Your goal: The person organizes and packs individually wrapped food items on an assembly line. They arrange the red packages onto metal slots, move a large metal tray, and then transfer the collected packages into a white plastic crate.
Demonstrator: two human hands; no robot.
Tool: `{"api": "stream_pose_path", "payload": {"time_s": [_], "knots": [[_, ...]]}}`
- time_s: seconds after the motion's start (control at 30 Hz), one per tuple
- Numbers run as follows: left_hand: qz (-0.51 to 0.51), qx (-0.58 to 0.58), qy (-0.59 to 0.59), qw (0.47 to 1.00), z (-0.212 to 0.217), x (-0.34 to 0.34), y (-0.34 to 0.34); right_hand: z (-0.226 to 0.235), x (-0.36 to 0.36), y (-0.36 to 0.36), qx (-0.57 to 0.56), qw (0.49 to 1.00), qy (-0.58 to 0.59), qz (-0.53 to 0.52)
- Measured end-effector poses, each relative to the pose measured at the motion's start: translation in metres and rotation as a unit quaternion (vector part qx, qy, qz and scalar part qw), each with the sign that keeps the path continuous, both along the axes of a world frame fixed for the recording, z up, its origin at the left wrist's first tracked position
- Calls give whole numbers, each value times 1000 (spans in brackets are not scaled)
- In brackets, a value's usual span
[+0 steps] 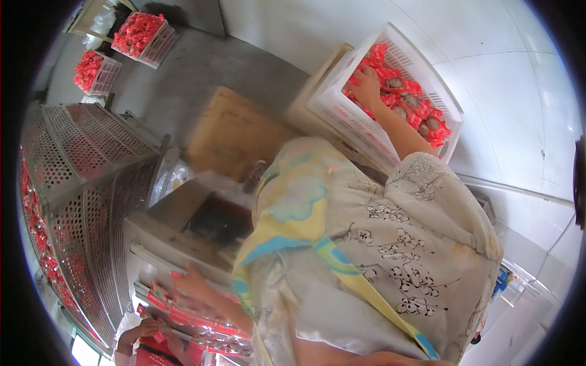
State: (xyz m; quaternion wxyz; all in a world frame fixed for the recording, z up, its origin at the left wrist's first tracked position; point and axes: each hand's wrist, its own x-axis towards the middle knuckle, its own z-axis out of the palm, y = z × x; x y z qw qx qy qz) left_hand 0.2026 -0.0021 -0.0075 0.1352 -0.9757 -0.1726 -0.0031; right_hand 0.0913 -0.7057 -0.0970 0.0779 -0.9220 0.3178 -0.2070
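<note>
My right arm reaches out to a white plastic crate (397,43) standing at the far right. In it lie several red-and-clear wrapped packets (406,113), each with something round and brownish inside. My right hand (366,88) is at the crate's left end, its fingers curled over a red packet (353,80); the fingertips are partly hidden. Low on the left, my left hand (194,287) is stretched over the edge of a machine, close to a row of red packets (201,314). Motion blurs its fingers, so I cannot make out their grip.
A brown cardboard box (235,131) sits on the grey floor (189,67). Perforated metal guards (101,201) stand at the left beside a metal machine table (159,241). Two crates of red packets (139,33) are at the back left. A co-worker's hands (146,329) hold something red at lower left.
</note>
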Motion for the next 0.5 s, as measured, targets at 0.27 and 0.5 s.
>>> {"api": "stream_pose_path", "payload": {"time_s": [0.27, 0.5], "knots": [[-66, -512, -202, 832, 13, 25, -83, 107, -17, -10, 199, 979, 38, 11], [-138, -831, 93, 531, 33, 66, -215, 263, 79, 63, 237, 962, -15, 135]]}}
